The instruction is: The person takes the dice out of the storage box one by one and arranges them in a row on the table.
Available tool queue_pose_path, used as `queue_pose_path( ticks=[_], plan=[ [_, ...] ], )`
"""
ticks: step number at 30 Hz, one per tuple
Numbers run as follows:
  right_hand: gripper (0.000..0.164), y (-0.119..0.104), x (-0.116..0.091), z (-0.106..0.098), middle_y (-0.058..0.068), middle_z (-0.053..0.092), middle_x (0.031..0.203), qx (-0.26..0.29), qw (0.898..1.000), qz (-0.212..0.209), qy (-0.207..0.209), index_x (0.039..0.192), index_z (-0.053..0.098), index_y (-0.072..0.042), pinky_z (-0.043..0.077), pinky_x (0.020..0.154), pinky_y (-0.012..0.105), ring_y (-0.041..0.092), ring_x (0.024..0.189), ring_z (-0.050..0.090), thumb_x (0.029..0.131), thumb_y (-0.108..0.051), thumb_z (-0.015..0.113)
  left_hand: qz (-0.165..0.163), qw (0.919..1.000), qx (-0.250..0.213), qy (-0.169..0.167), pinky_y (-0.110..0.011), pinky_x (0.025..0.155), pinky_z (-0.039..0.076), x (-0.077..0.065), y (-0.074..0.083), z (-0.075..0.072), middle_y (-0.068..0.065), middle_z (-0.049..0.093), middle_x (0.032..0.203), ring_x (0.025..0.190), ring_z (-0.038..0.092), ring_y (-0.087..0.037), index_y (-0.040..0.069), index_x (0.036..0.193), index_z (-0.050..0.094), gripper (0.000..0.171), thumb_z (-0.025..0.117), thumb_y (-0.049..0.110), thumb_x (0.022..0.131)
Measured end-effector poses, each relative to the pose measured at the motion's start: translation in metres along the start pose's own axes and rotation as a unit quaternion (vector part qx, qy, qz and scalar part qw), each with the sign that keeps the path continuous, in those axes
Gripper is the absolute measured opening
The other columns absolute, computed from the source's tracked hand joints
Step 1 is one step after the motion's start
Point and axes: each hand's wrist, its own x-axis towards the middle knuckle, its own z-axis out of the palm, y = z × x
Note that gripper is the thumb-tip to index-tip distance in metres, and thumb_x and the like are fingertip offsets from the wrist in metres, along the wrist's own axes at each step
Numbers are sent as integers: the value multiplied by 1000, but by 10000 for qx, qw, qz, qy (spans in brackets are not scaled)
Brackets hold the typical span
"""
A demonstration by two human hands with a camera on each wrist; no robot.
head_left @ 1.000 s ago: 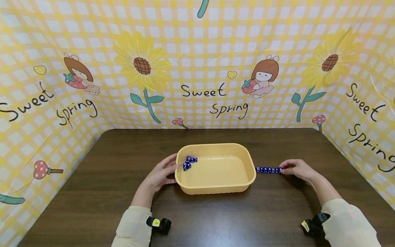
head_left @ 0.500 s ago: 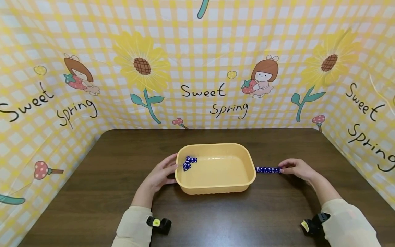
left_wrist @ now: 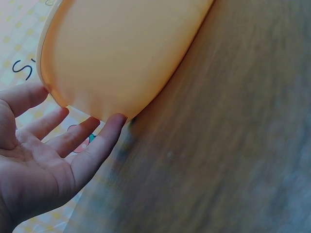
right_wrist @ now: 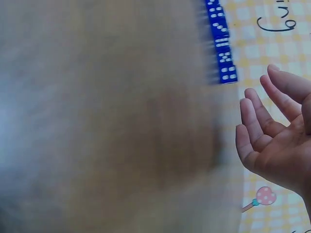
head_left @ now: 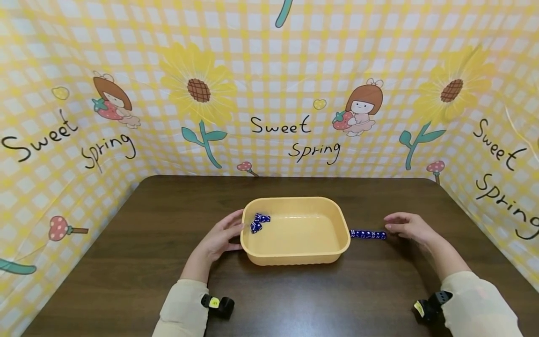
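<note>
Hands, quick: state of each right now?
Left hand: open, fingers touching the left end of the yellow tray.
Right hand: open, holding nothing, just apart from the row of blue dice.

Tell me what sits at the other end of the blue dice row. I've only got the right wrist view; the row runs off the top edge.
Observer: In the head view, the dice row runs up to the right end of a yellow tray; the rim makes it hard to tell whether they touch.
Operator: Anything in the tray?
Observer: Yes, a small cluster of blue dice inside, near its left end.
Operator: Where's the left hand?
Observer: The left hand is at the tray's left end; the left wrist view shows its fingertips against the outside of the wall.
</note>
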Motion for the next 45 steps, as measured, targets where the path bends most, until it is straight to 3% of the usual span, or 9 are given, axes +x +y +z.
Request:
queue_pose_path(
  ticks=[7, 20, 28, 40, 45],
  plan=[
    [50, -23, 3, -10, 24, 47, 112, -290, 9989, -347, 76, 117, 43, 10, 39, 82, 46, 25, 96, 49, 84, -26, 56, -3, 10000, 24, 42, -47, 71, 44, 1, -2, 0, -14, 33, 133, 111, 39, -35, 16, 133, 31, 50, 49, 10, 87],
    [49, -94, 25, -7, 23, 45, 116, -312, 9974, -626, 178, 116, 45, 4, 36, 86, 45, 34, 103, 44, 84, -32, 55, 36, 9999, -22, 124, -48, 71, 44, 2, -4, 4, -14, 35, 132, 109, 41, -33, 15, 133, 33, 49, 49, 9, 87],
    [42, -124, 46, 17, 9, 57, 101, 88, 9949, -997, 125, 111, 49, 6, 42, 79, 32, 11, 85, 54, 82, -22, 60, 41, 9999, -23, 112, -48, 71, 44, 2, -2, 1, -13, 34, 133, 110, 41, -33, 17, 132, 33, 49, 49, 10, 87],
    [35, -145, 69, 65, 7, 59, 94, 443, 9931, -1069, -164, 108, 53, 5, 42, 74, 33, 14, 82, 54, 80, -15, 62, 30, 10000, -15, 90, -47, 71, 44, 0, -1, 0, -13, 34, 132, 110, 40, -34, 16, 132, 33, 48, 49, 10, 87],
    [33, -149, 74, 85, 10, 57, 98, 597, 9922, -1037, -353, 108, 54, 3, 40, 79, 39, 18, 87, 52, 80, -14, 61, 37, 10000, 19, 70, -47, 71, 44, -1, -1, 0, -14, 33, 133, 110, 40, -34, 16, 133, 32, 49, 48, 10, 88]
  ],
)
